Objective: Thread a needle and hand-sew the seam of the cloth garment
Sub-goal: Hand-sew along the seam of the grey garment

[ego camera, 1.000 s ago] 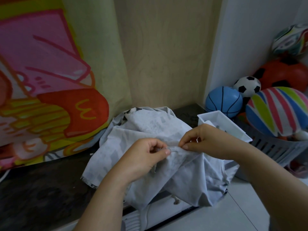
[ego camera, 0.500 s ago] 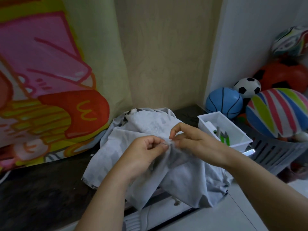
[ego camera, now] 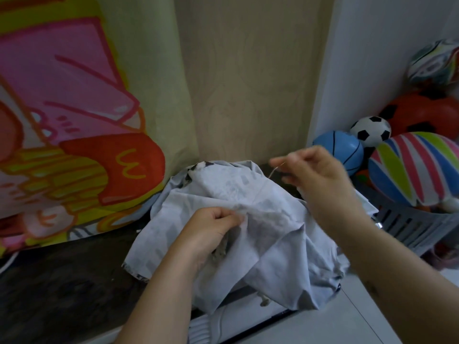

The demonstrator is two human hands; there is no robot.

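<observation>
Thread [ego camera: 273, 171] between garment [ego camera: 275, 247] and right hand [ego camera: 320, 180]

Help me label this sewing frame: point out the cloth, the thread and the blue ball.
cloth [ego camera: 273, 256], head view, middle fold
thread [ego camera: 272, 172], head view, the pale strand's middle
blue ball [ego camera: 347, 148], head view, upper face

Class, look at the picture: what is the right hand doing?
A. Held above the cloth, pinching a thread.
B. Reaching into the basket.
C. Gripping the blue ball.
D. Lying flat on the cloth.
A: the right hand is up off the cloth, pinching a thin thread, while the left hand pinches the cloth.
</observation>
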